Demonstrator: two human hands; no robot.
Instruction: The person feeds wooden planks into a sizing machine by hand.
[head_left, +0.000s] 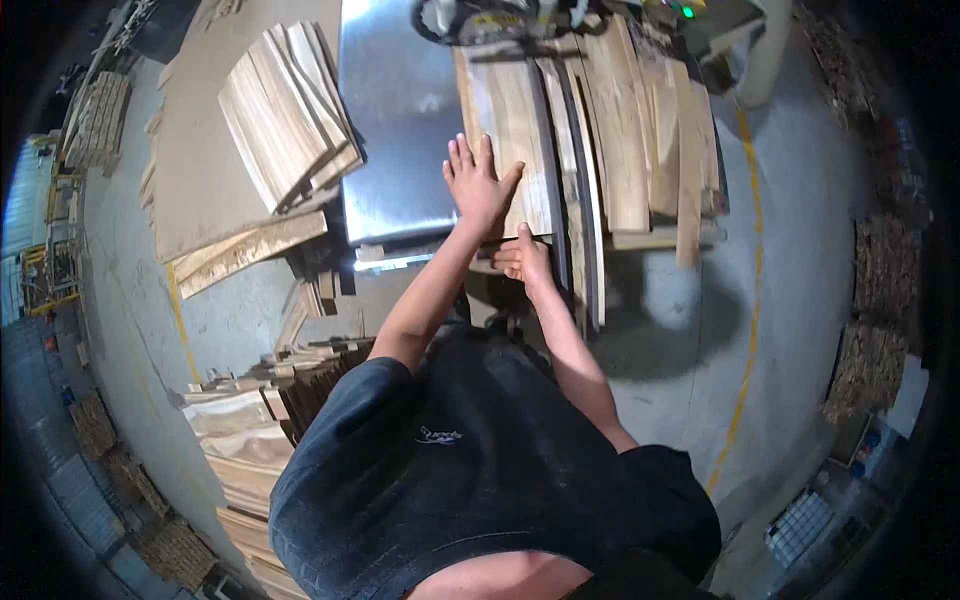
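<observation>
A pale wooden board (508,110) lies lengthwise on a shiny metal machine table (395,130), alongside a dark straight fence (552,130). My left hand (478,188) rests flat on the board's left part with its fingers spread. At the near end, my right hand (528,262) grips the board, thumb over the top and fingers curled below the edge. The far end of the board runs under a dark machine head (490,22).
Stacked boards (285,110) lie on a brown sheet at the left. More planks (625,130) stand right of the fence. Behind me at lower left is a wood pile (240,450). Yellow lines (750,300) mark the floor.
</observation>
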